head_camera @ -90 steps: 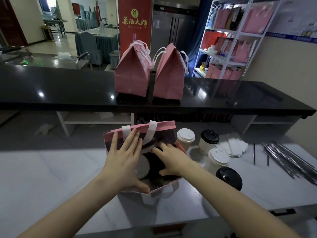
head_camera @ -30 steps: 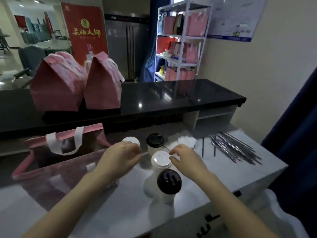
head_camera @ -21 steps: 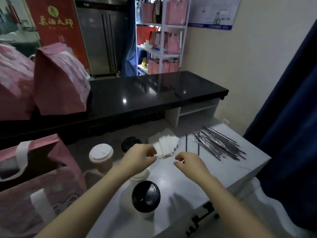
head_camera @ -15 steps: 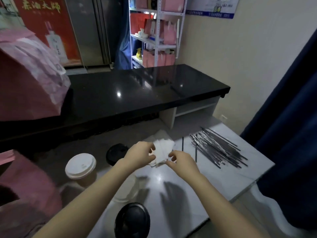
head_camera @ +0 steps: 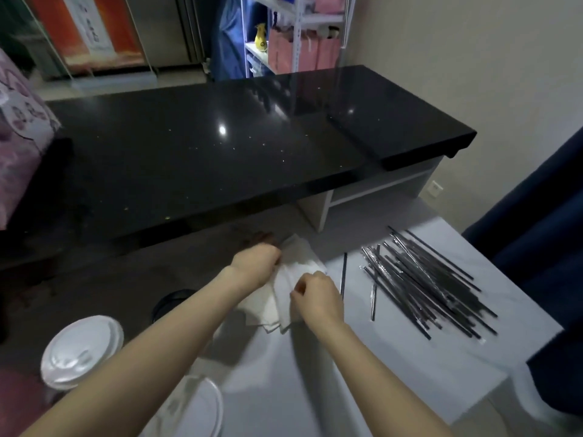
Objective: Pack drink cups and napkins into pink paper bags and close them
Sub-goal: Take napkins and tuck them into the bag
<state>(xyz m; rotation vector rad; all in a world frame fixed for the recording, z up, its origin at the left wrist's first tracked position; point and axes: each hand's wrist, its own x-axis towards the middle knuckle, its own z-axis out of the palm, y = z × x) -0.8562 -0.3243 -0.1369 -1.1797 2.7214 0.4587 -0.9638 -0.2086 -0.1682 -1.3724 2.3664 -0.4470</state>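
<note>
View has swung right and down since the earlier frames: the open bag is out of frame, and both hands have closed in on the napkins [head_camera: 273, 310]. The pile lies fanned on the white worktop [head_camera: 394, 367], centre frame, just left of the loose straws [head_camera: 422, 279].

Left hand [head_camera: 257, 267] is on the pile's upper-left edge. Its fingers curl down onto the paper and appear to grip it; the tips are hidden behind the hand. Right hand [head_camera: 318, 296] is at the pile's right edge, thumb and curled fingers pinching a sheet.

Two white-lidded cups sit lower left: one at the left [head_camera: 82, 351], one at the bottom edge [head_camera: 192, 408]. A black-lidded cup [head_camera: 172, 302] is half hidden behind the left forearm. A closed pink bag [head_camera: 19, 137] shows at the left edge, on the black counter [head_camera: 220, 146].

Handling, as a judgement:
- The napkins are very light, thin, soft and limp, with no stiffness. A sheet will likely droop and crumple if squeezed.
- The sheets probably cling together, so peeling off a set number is the fiddly part.
- The best hold is a fingertip pinch at a free corner or edge of the fan, while the other hand pins the rest flat.
- Grabbing mid-stack risks dragging the whole pile or scattering it toward the straws.
- Tear risk is low, and a light grip is enough.

Which sheet the right hand has, and how many, can't be told.
</note>
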